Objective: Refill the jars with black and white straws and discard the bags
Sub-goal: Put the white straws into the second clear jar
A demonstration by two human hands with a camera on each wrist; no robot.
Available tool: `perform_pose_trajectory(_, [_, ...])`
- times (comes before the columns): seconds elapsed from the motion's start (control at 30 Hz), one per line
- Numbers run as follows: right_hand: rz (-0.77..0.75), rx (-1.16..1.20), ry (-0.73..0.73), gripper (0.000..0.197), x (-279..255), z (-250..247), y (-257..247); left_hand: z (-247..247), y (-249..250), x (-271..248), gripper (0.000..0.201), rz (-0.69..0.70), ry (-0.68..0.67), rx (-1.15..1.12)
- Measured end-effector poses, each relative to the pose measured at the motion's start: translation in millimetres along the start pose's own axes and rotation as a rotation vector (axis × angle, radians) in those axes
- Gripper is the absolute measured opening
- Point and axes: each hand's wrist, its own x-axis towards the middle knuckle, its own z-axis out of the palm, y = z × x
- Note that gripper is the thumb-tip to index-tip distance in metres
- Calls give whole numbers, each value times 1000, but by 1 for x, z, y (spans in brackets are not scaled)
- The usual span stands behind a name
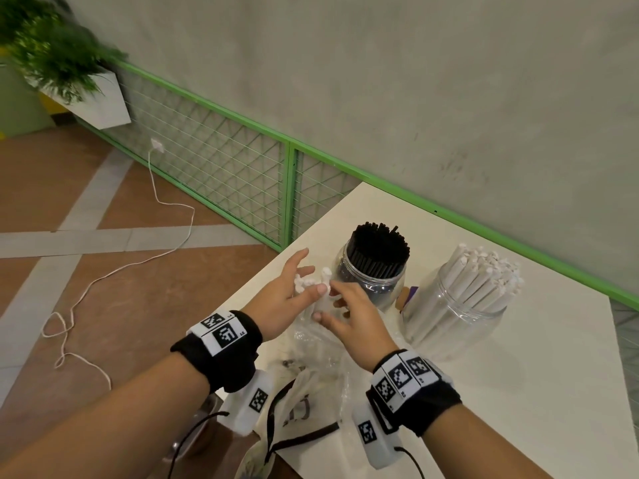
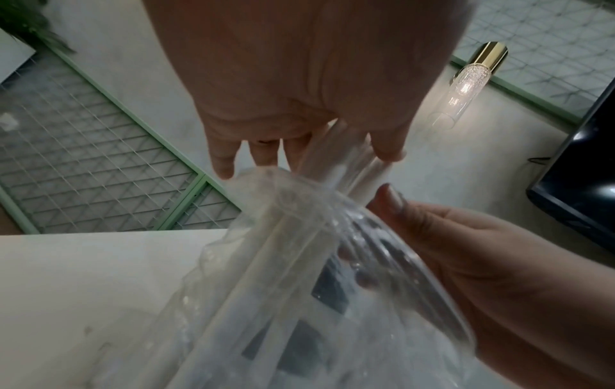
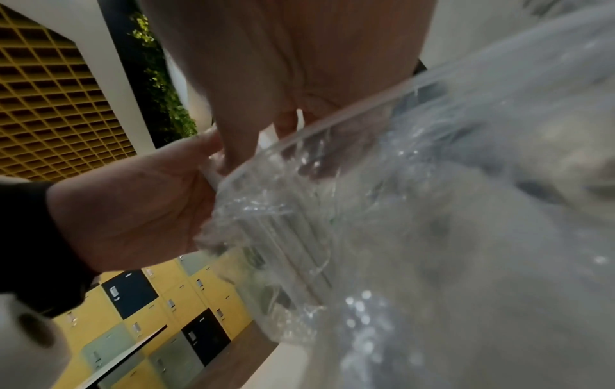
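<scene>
Keep your L hand [image 1: 287,299] pinching the white straws [image 1: 320,285] w/ your R hand [image 1: 349,316] gripping the bag [image 1: 321,344], then pull straight, clear of the black jar [image 1: 375,267].

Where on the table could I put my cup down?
Bare table lies right of the right hand and in front of the white-straw jar. Another bare strip runs behind both jars. It is crowded around the hands, the bag and the black-straw jar.
</scene>
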Motion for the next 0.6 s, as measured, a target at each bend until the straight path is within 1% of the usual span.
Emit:
perform_pose_trajectory(0.07, [-33,-28,-26,73,1,3,1,3,-1,-1,75,-25,-29,-46])
perform_pose_trajectory(0.1, [-35,-38,-25,75,3,6,2,5,0,-2,75,-35,-47,-56])
perform_pose_trajectory(0.13, [-32,-45,-16,72,6,8,-1,7,2,-2,78,-51,-68,-70])
perform_pose_trajectory(0.17, [-17,-68,1,63,10,11,-2,10,4,-2,82,-65,-92,-103])
perform_pose_trajectory(0.23, [-9,-189,33,37,20,17,-4,13,8,-3,92,-88,-141,-194])
perform_pose_trajectory(0.27, [-12,-256,20,28,24,19,-6,14,9,-5,96,-92,-165,-224])
perform_pose_trajectory(0.3, [-10,-306,-1,22,26,21,-7,15,10,-6,100,-91,-188,-230])
perform_pose_trajectory(0.33, [0,-321,-9,21,28,22,-6,14,9,-8,106,-88,-209,-209])
perform_pose_trajectory(0.37, [31,-284,2,22,28,22,-5,13,6,-10,113,-82,-223,-155])
perform_pose_trajectory(0.4, [78,-163,29,23,27,19,-5,11,1,-11,121,-68,-227,-63])
perform_pose_trajectory(0.43, [131,-5,57,26,25,17,-5,9,-5,-12,128,-45,-218,64])
perform_pose_trajectory(0.47, [154,128,84,24,23,12,-7,7,-12,-12,133,-17,-203,218])
perform_pose_trajectory(0.5, [157,198,109,18,21,6,-11,6,-18,-12,135,8,-187,381])
perform_pose_trajectory(0.57, [132,271,154,4,16,-12,-24,6,-32,-10,125,33,-180,614])
perform_pose_trajectory(0.6, [105,311,185,3,13,-23,-33,8,-36,-9,117,41,-174,656])
